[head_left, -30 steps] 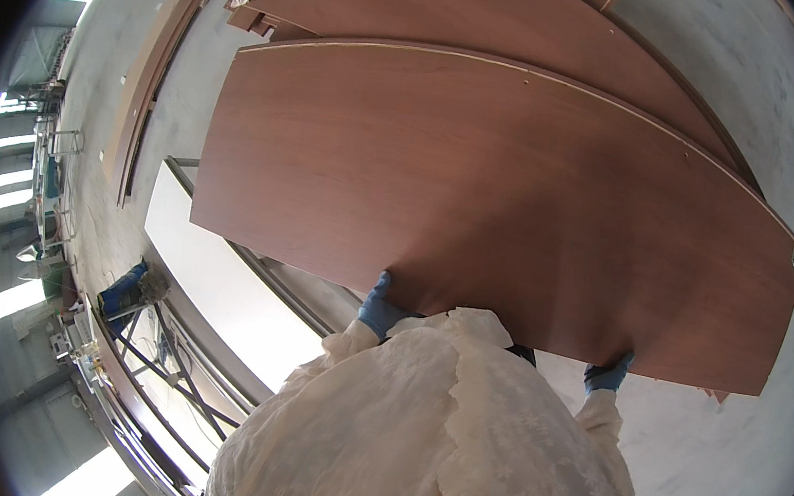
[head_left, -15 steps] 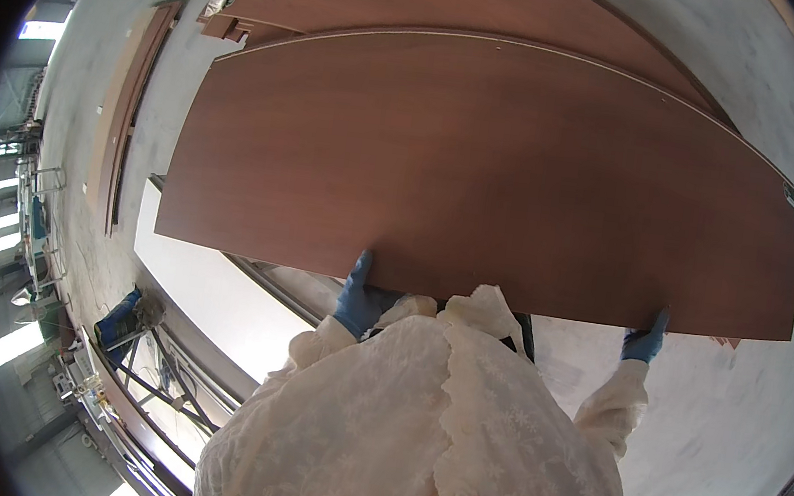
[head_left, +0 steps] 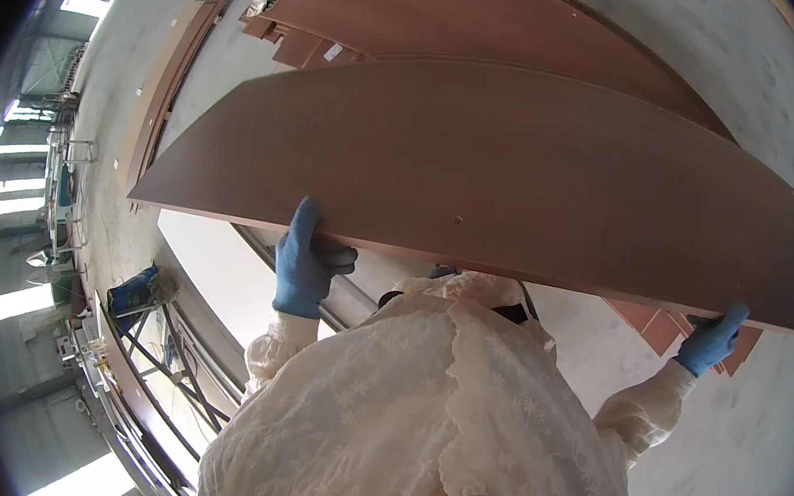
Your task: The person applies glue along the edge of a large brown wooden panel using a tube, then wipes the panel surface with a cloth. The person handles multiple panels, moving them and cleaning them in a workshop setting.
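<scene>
A large reddish-brown panel (head_left: 504,172) spans the view in front of me, its near edge toward my body. My left hand (head_left: 305,265), in a blue glove, grips that near edge left of centre, thumb on the top face and fingers curled beneath. Farther right along the same edge, my blue-gloved right hand (head_left: 714,337) holds it likewise, thumb on top. A small round mark shows on the panel's face near the middle of the near edge. The panel hides part of what lies beyond it.
Beyond it lies another brown panel (head_left: 444,8), with smaller brown pieces at its left end. Long boards (head_left: 166,85) lie on the floor at left. Nearer are a white panel (head_left: 220,257) and a metal frame (head_left: 183,361). More brown pieces (head_left: 648,324) show under the right end.
The panel's near edge has come up closer and its face has tilted, looking darker. Both hands have moved outward with it, the left one upward. Brown pieces now show beneath at right.
</scene>
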`<action>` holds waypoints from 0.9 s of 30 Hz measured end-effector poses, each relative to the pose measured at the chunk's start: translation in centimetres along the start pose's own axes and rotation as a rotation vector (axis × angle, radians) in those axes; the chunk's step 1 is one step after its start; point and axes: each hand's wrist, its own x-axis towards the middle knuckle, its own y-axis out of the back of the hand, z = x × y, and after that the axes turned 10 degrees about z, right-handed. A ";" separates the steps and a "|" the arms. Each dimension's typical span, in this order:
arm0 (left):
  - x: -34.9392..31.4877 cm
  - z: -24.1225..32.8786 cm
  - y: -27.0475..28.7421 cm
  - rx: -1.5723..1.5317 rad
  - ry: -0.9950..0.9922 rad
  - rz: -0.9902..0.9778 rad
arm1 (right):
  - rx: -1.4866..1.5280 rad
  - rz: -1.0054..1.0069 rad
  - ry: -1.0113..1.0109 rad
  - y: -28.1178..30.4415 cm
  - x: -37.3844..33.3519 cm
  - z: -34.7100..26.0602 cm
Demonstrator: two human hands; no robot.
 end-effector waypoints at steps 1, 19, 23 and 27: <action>-0.8 1.0 -0.4 -0.010 -0.027 -0.034 | 0.013 0.013 0.023 -0.6 0.8 -1.2; -4.3 11.3 -10.7 -0.229 -0.228 0.096 | 0.168 0.108 0.497 -12.3 11.8 -9.7; -2.5 13.1 -11.6 -0.284 -0.243 0.070 | 0.165 0.101 0.507 -15.2 12.2 -11.4; -0.7 15.2 -13.1 -0.328 -0.252 0.088 | 0.096 0.023 0.546 -17.9 12.7 -13.7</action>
